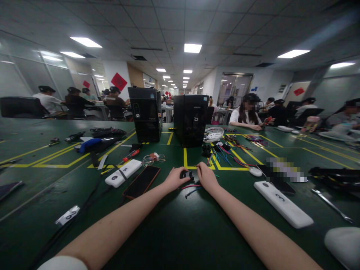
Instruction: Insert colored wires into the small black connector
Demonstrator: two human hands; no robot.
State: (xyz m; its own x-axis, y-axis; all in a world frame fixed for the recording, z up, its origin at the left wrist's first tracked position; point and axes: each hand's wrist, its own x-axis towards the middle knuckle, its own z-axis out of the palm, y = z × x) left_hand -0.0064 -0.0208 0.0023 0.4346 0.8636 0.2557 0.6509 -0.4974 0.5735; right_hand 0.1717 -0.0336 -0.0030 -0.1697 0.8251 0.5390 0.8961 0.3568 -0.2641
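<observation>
Both my hands meet at the middle of the green table. My left hand (174, 179) is closed around a small black part (187, 174) with red and blue wires (191, 188) trailing from it. My right hand (206, 175) pinches the same part from the right side, fingers curled together. The wires lie on the table just below my hands. What exactly the part is cannot be made out.
A dark phone (142, 181) and a white power strip (123, 173) lie to the left, another white strip (282, 203) to the right. Two black computer towers (145, 113) (190, 119) stand behind, with a white basket (213, 134) and tangled cables (225, 153). People sit at other tables.
</observation>
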